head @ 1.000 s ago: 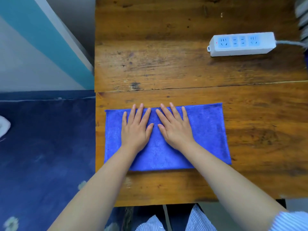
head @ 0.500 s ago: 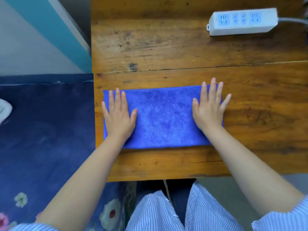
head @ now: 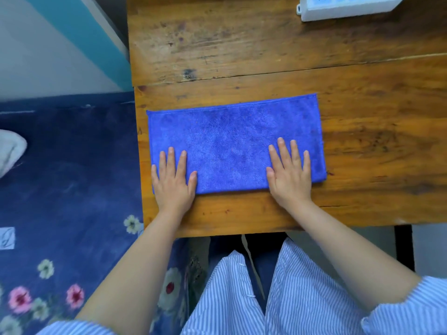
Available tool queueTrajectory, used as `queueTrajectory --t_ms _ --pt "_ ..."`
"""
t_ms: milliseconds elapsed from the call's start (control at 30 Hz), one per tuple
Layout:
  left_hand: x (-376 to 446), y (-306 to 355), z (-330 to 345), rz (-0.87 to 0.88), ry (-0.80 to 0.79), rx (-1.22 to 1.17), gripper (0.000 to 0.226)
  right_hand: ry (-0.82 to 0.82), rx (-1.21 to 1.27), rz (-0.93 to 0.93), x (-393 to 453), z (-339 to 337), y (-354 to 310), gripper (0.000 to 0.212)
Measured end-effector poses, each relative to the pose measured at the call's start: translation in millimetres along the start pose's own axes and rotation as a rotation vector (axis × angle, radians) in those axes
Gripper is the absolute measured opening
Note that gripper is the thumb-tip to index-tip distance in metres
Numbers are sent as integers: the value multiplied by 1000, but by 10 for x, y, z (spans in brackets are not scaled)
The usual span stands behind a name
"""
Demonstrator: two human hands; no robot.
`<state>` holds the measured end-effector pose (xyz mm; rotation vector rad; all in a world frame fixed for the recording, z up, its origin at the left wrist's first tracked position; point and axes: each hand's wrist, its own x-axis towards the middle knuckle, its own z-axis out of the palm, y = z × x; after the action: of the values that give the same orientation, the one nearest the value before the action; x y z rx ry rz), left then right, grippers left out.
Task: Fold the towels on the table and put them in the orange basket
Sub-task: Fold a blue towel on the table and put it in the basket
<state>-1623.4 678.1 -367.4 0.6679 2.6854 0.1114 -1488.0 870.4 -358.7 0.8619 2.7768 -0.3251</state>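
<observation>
Worn brown planks make up the desk (head: 242, 44), which is seen from above with a dark seam running across it beyond the hands. A blue towel (head: 229, 141) is laid flat on the nearer plank as a long rectangle, its near edge running between the two hands. No container is shown, so nothing can be said of a basket or its contents.

The left hand (head: 173, 180) is pressed palm down on the near left corner of the towel, fingers straight and slightly spread, the heel of the palm resting on bare wood just behind the cloth. The right hand (head: 289, 176) is laid likewise on the near right part of the towel, fingers straight and pointing away from the body, a narrow strip of cloth left showing to its right. Nothing is gripped by either hand. Both forearms are stretched forward from striped sleeves (head: 399, 310).

Far beyond the right hand, a white power strip (head: 343, 8) is cut off by the top edge. Left of the left hand, a dark blue flowered rug (head: 60, 189) is seen on the floor.
</observation>
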Motion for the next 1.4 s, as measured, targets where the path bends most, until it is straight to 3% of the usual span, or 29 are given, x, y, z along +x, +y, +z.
queueTrajectory --t_ms 233,400,500,667,833,967,1067,1200,1400 --pt "10 -25 -22 8 -47 36 56 -55 156 245 -234 -28 462 62" --pt "23 24 -127 49 -44 43 57 -40 218 372 -285 -87 523 53" --pt "88 175 -190 144 -32 51 57 58 185 511 -241 -172 417 50" --pt "402 695 -297 372 -44 74 54 -4 224 694 -202 -223 289 34" --pt "822 1371 -454 572 -67 34 37 -31 440 782 -99 -293 283 34" --pt "1105 1854 -507 554 -197 83 39 16 661 813 -108 -316 317 34" --pt "1255 2141 -546 575 -266 122 45 53 774 821 -112 -319 377 47" --pt "1347 2461 -581 526 -431 33 48 -9 894 842 -92 -330 521 55" --pt "1414 2788 -640 467 -659 -50 29 -34 980 800 -51 -357 721 34"
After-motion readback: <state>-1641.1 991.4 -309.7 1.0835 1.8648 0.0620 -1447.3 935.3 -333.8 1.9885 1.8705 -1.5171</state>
